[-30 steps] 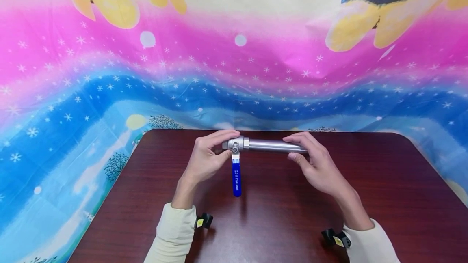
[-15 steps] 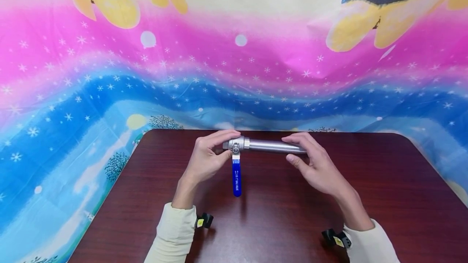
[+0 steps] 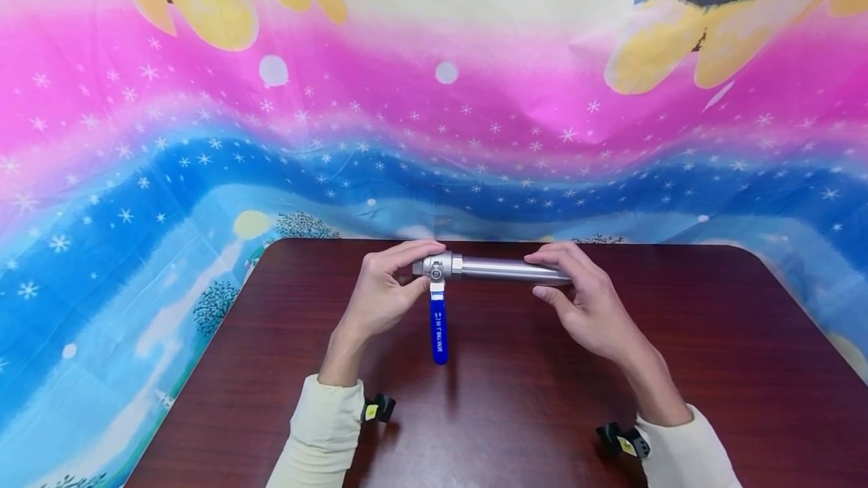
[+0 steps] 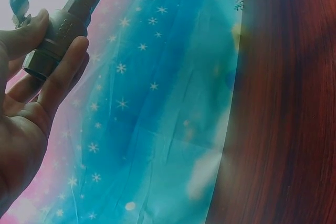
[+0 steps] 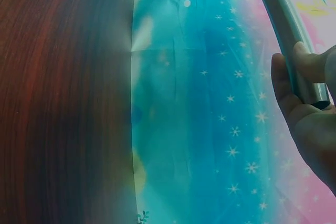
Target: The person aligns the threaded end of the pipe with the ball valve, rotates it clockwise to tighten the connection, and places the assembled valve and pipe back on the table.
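Observation:
A silver ball valve (image 3: 438, 260) with a blue lever handle (image 3: 439, 330) is held up over the table, its lever pointing toward me. My left hand (image 3: 375, 298) grips the valve body, thumb on the near side and fingers over the far side. From the valve's right end runs a smooth metal pipe (image 3: 502, 270), meeting it at a hex collar. My right hand (image 3: 591, 315) holds the pipe's free end between thumb and fingers. The left wrist view shows the valve's open port (image 4: 39, 65) beside the palm. In the right wrist view, the pipe's open end (image 5: 319, 103) lies by the palm.
Below the hands spreads a dark red-brown wooden table (image 3: 502, 413) with rounded far corners. A pink and blue snowflake-printed cloth (image 3: 434, 119) hangs behind it and along its sides. Small black devices (image 3: 380, 408) are strapped at both wrists, by the pale sleeves.
The right fingers and thumb shift very slightly at the pipe's end. The valve, its lever and the left hand stay in place.

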Motion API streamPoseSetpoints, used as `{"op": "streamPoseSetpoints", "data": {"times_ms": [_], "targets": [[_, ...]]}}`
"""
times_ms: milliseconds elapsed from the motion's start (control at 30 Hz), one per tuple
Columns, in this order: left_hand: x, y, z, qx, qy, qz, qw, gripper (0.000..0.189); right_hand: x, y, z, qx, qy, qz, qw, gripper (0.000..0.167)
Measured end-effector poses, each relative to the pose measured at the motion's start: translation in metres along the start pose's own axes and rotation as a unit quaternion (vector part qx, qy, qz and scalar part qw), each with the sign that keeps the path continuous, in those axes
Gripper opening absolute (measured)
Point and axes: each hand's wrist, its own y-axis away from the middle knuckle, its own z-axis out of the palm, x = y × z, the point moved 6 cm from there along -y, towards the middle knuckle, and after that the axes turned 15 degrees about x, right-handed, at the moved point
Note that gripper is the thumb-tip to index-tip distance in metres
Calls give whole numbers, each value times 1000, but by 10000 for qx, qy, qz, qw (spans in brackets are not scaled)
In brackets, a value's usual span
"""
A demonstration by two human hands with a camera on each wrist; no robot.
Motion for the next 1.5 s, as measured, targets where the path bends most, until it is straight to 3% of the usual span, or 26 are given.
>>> {"op": "streamPoseSetpoints", "data": {"times_ms": [200, 567, 800, 967, 1200, 1500], "targets": [[0, 0, -1, -8, 79, -6, 10000, 49, 0, -1, -1, -9, -105, -39, 9999, 53], [-1, 0, -1, -19, 144, 40, 9999, 49, 3, 0, 0, -179, -430, 267, 9986, 47], [0, 0, -2, -10, 68, -4, 10000, 49, 0, 3, 6, -296, -472, 217, 9982, 55], [-1, 0, -2, 16, -19, -26, 10000, 49, -2, 4, 8, -327, -389, 261, 9984, 62], [-2, 1, -1, -23, 75, -40, 10000, 48, -1, 2, 4, -317, 89, 131, 9994, 54], [-2, 0, -2, -21, 74, -81, 9999, 50, 0, 1, 1, -280, -33, 104, 9995, 55]]}}
